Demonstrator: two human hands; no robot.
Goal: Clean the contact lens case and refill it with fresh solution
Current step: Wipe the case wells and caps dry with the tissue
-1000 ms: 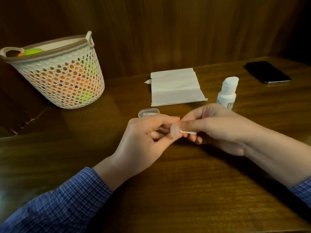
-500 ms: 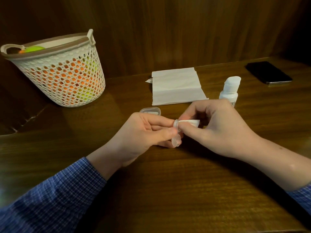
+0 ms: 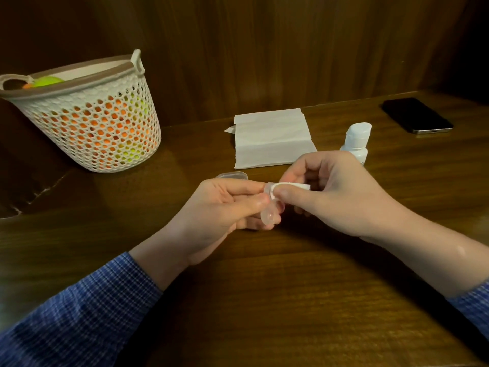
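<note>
The case, a small clear two-well piece, was held above the table near mid-frame, tilted so one well pointed down toward 6 o'clock. The left hand pinched it between thumb and fingers from the 9 o'clock side. The right hand met it from 3 o'clock, fingers curled around a small folded tissue and pressing its end into the upper well. The two hands were together, touching at the case.

The main risk, as I judged it, was slippage: the case looked slick and the left hand held only a narrow part, so a firm twist of the tissue could flick it out onto the table. The tissue might also shed lint or tear inside the well if wet. The lower well could simply be left unwiped.

At 11 o'clock of the hands lay a clear lid on the table, just beyond the left fingers; a careless knuckle could knock it. The bottle stood at 1 o'clock, right behind the right hand, cap apparently closed; drawing that hand back could tip it. A folded napkin lay at 12 o'clock. A phone sat at 2 o'clock, well apart, where spilled solution seemed unlikely to reach. A basket stood at 10 o'clock.
</note>
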